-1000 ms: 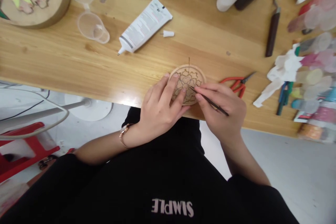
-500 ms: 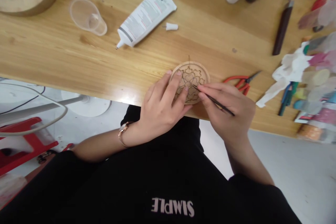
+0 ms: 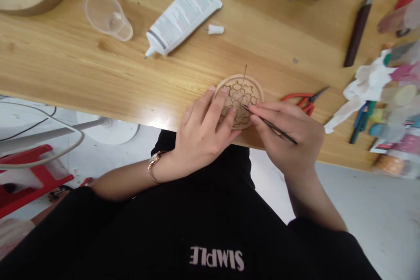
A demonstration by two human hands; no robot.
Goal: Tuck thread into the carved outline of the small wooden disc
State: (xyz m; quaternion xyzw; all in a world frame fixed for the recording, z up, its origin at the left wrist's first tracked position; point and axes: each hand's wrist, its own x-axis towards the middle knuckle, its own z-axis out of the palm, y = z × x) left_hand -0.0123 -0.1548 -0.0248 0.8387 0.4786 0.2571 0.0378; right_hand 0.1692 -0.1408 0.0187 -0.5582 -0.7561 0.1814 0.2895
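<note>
A round wooden disc (image 3: 259, 90) with a raised rim lies at the table's front edge. Thin gold-coloured lines form a flower pattern across it. Spread over its left part, the fingers of my left hand (image 3: 203, 131) press down on the surface. My right hand (image 3: 290, 133) pinches dark slim tweezers (image 3: 278, 130), whose tips touch or hover just over the disc near the flower's centre. From the pattern a thin wire (image 3: 244, 74) sticks out past the far rim. Fingers cover part of the disc.
Beyond the disc lie a white tube (image 3: 183, 15) and its small cap (image 3: 215, 29). Red-handled pliers (image 3: 308, 101) sit right of my right hand. Further right are a dark-handled palette knife (image 3: 357, 35), crumpled tissue (image 3: 364, 81) and pens. Clear plastic cups (image 3: 106, 13) stand left.
The wire's free end has swung to the right and now leans. My right hand and the tweezers have shifted slightly right. My left hand stays on the disc.
</note>
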